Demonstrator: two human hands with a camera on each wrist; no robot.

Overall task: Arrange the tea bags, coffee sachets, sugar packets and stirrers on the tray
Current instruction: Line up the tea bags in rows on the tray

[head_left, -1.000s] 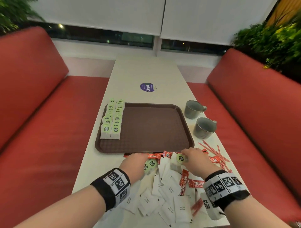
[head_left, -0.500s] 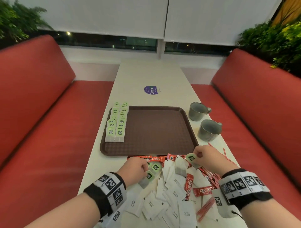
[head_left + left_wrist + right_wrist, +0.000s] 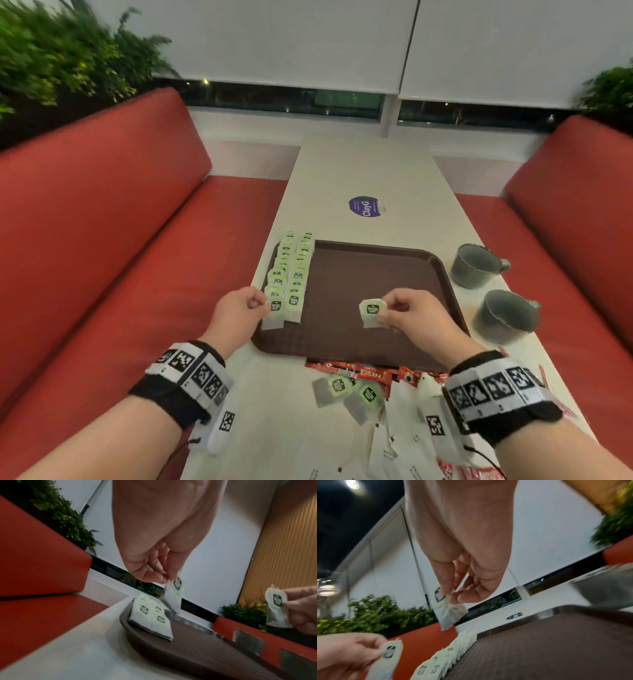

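1. Head view: the left hand (image 3: 239, 310) pinches a white tea bag with a pale green tag (image 3: 275, 312) by its top, at the near end of two rows of matching tea bags (image 3: 291, 267) that run along the left side of the dark brown rectangular plastic tray (image 3: 370, 274).
2. The left wrist view shows that bag hanging from finger and thumb just above the front bags of the rows; whether its lower corner touches them is hard to tell through the blur.
3. The right hand (image 3: 416, 317) pinches a second green-tagged tea bag (image 3: 371, 312) between fingertips and thumb, held in the air over the middle of the tray, clear of its surface.
4. Just in front of the tray's near rim lie red coffee sachets (image 3: 359, 371), two loose green-tagged tea bags (image 3: 352, 392) and white paper sugar packets (image 3: 407, 448), all overlapping on the pale tabletop (image 3: 359, 171).
5. Two grey ceramic cups (image 3: 479, 265) stand on the table right of the tray, apart from it.
6. A round purple sticker (image 3: 365, 206) sits on the table beyond the tray.
7. Red padded benches (image 3: 102, 222) flank the table.
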